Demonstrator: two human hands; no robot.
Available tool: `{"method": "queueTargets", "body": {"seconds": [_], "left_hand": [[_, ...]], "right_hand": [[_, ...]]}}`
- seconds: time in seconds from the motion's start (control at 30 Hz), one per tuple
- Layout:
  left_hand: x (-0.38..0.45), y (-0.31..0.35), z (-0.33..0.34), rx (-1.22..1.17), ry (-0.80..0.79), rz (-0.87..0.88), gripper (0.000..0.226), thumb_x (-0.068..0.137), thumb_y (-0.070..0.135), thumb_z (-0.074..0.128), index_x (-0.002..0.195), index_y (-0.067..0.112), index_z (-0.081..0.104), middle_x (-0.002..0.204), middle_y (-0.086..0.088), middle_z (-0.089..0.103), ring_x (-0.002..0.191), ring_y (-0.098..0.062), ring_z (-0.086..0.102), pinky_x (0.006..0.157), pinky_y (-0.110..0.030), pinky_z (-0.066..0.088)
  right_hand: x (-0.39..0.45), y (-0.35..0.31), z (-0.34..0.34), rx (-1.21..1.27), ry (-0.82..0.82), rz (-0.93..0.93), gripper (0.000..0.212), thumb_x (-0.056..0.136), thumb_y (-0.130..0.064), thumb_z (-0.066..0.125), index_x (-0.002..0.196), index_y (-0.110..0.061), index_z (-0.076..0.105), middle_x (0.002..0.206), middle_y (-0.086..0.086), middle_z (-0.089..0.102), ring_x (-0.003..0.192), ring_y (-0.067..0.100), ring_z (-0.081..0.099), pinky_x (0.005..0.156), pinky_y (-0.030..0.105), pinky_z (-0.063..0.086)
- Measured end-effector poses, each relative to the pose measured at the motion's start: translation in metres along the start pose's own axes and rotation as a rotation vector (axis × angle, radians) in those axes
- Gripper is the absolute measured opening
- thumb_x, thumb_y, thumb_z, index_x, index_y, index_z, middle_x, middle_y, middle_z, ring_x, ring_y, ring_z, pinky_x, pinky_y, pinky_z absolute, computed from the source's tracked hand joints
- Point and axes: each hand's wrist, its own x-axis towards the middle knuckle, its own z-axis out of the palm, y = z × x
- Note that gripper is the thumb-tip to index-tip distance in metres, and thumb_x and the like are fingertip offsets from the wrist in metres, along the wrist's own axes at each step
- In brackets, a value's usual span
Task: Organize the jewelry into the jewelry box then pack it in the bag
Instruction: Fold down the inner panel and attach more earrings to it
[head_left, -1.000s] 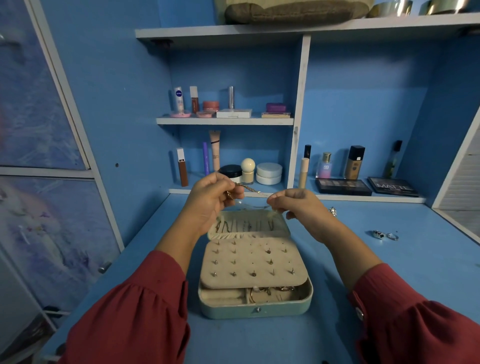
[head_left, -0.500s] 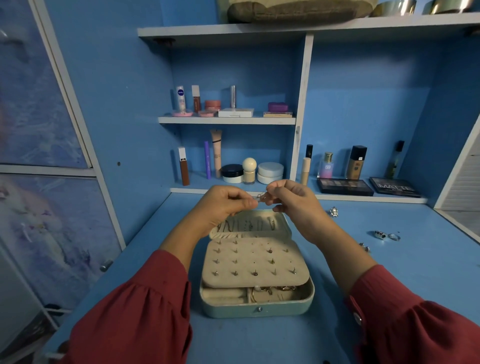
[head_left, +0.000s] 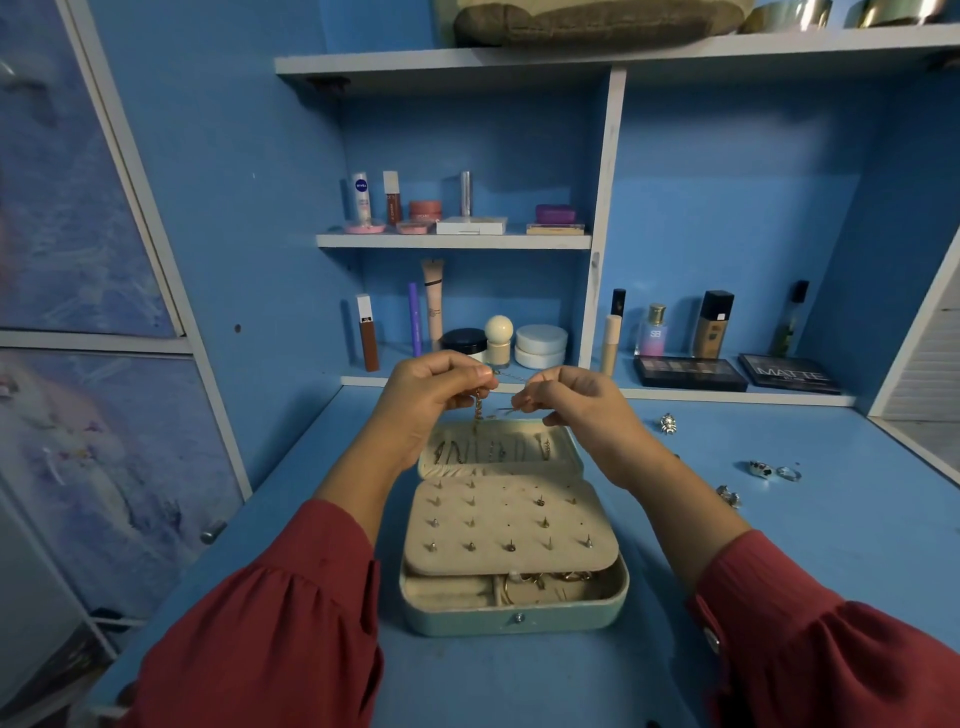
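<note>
An open pale green jewelry box (head_left: 514, 618) lies on the blue desk, its beige earring panel (head_left: 509, 525) studded with several earrings and its raised lid (head_left: 498, 449) hung with chains. Above the lid, my left hand (head_left: 431, 400) and my right hand (head_left: 576, 410) both pinch a thin gold chain (head_left: 477, 410). One end of the chain dangles from my left fingers toward the lid. Loose rings (head_left: 774, 470) and earrings (head_left: 668, 422) lie on the desk to the right. A brown bag (head_left: 587, 21) rests on the top shelf.
Shelves behind the box hold cosmetics: tubes, jars (head_left: 540, 345), bottles (head_left: 714, 325) and two dark palettes (head_left: 691, 373). A cabinet door with a knob (head_left: 212, 532) stands at the left. A white slatted panel (head_left: 935, 364) borders the desk at the right.
My hands met in front of me, then drew slightly apart again. The chain now hangs down from my left fingers over the lid.
</note>
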Motion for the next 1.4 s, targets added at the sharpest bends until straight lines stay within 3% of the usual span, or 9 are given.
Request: {"method": "queueTargets", "body": {"seconds": [0.23, 0.4, 0.57, 0.73, 0.87, 1.0, 1.13, 1.27, 1.4], "left_hand": [[0.002, 0.004, -0.005, -0.341, 0.109, -0.056, 0.01, 0.094, 0.003, 0.053, 0.087, 0.004, 0.06, 0.077, -0.008, 0.072, 0.072, -0.017, 0.067, 0.071, -0.029, 0.057], [0.003, 0.004, -0.002, -0.399, 0.114, -0.101, 0.013, 0.094, 0.002, 0.051, 0.085, 0.005, 0.059, 0.07, -0.007, 0.067, 0.065, -0.016, 0.063, 0.068, -0.03, 0.056], [0.004, 0.001, -0.004, -0.269, 0.089, -0.133, 0.018, 0.09, -0.005, 0.049, 0.084, 0.008, 0.06, 0.064, -0.001, 0.056, 0.063, -0.013, 0.051, 0.064, -0.028, 0.044], [0.002, -0.001, -0.007, 0.007, 0.031, -0.106, 0.014, 0.083, 0.003, 0.067, 0.091, 0.014, 0.07, 0.072, 0.005, 0.067, 0.073, -0.008, 0.057, 0.068, -0.023, 0.04], [0.002, -0.001, -0.008, 0.113, 0.016, -0.085, 0.009, 0.082, 0.013, 0.071, 0.086, 0.021, 0.074, 0.074, 0.008, 0.069, 0.072, -0.001, 0.058, 0.068, -0.016, 0.043], [0.003, -0.003, -0.008, 0.084, 0.05, -0.09, 0.008, 0.086, 0.016, 0.067, 0.081, 0.019, 0.072, 0.077, 0.003, 0.067, 0.079, -0.01, 0.057, 0.076, -0.025, 0.045], [0.003, -0.003, -0.005, -0.159, 0.054, -0.118, 0.012, 0.09, 0.005, 0.059, 0.083, 0.009, 0.068, 0.082, -0.007, 0.072, 0.081, -0.017, 0.065, 0.079, -0.03, 0.052], [0.002, 0.001, -0.003, -0.329, 0.06, -0.174, 0.012, 0.091, -0.002, 0.052, 0.087, 0.004, 0.062, 0.07, -0.008, 0.068, 0.064, -0.017, 0.062, 0.064, -0.027, 0.054], [0.003, -0.002, -0.005, -0.14, 0.048, -0.18, 0.012, 0.088, -0.002, 0.059, 0.092, 0.008, 0.065, 0.061, 0.0, 0.058, 0.053, -0.011, 0.047, 0.056, -0.024, 0.044]], "right_hand": [[0.003, 0.004, -0.008, 0.033, 0.083, 0.051, 0.018, 0.094, -0.014, 0.051, 0.082, -0.012, 0.064, 0.079, -0.004, 0.072, 0.083, 0.01, 0.065, 0.087, 0.034, 0.048], [0.005, 0.005, -0.01, 0.106, 0.117, 0.028, 0.016, 0.095, -0.017, 0.052, 0.084, -0.012, 0.063, 0.077, -0.003, 0.072, 0.083, 0.011, 0.066, 0.083, 0.033, 0.048], [0.004, 0.005, -0.009, 0.179, 0.096, 0.015, 0.015, 0.097, -0.017, 0.051, 0.084, -0.014, 0.06, 0.085, 0.003, 0.072, 0.08, 0.009, 0.066, 0.077, 0.03, 0.046], [0.004, 0.004, -0.008, 0.218, 0.09, 0.011, 0.014, 0.097, -0.016, 0.051, 0.085, -0.014, 0.059, 0.092, 0.004, 0.074, 0.079, 0.011, 0.065, 0.072, 0.027, 0.046], [0.003, 0.004, -0.004, 0.197, 0.076, -0.002, 0.015, 0.097, -0.016, 0.051, 0.084, -0.015, 0.059, 0.098, 0.008, 0.073, 0.083, 0.012, 0.064, 0.074, 0.027, 0.046], [0.001, 0.003, -0.002, 0.213, 0.042, -0.014, 0.016, 0.096, -0.014, 0.05, 0.082, -0.015, 0.057, 0.094, 0.002, 0.074, 0.083, 0.011, 0.062, 0.075, 0.027, 0.044], [0.0, 0.004, 0.001, 0.13, 0.059, -0.025, 0.014, 0.094, -0.011, 0.055, 0.082, -0.015, 0.06, 0.078, -0.002, 0.073, 0.07, 0.006, 0.06, 0.067, 0.021, 0.044], [-0.001, 0.007, 0.006, 0.069, 0.074, -0.018, 0.009, 0.092, -0.011, 0.061, 0.083, -0.014, 0.062, 0.072, -0.002, 0.072, 0.065, 0.003, 0.06, 0.06, 0.013, 0.045], [-0.001, 0.009, 0.008, 0.061, 0.111, -0.014, 0.011, 0.092, -0.009, 0.06, 0.082, -0.013, 0.062, 0.074, 0.001, 0.071, 0.062, 0.0, 0.062, 0.057, 0.01, 0.045]]}}
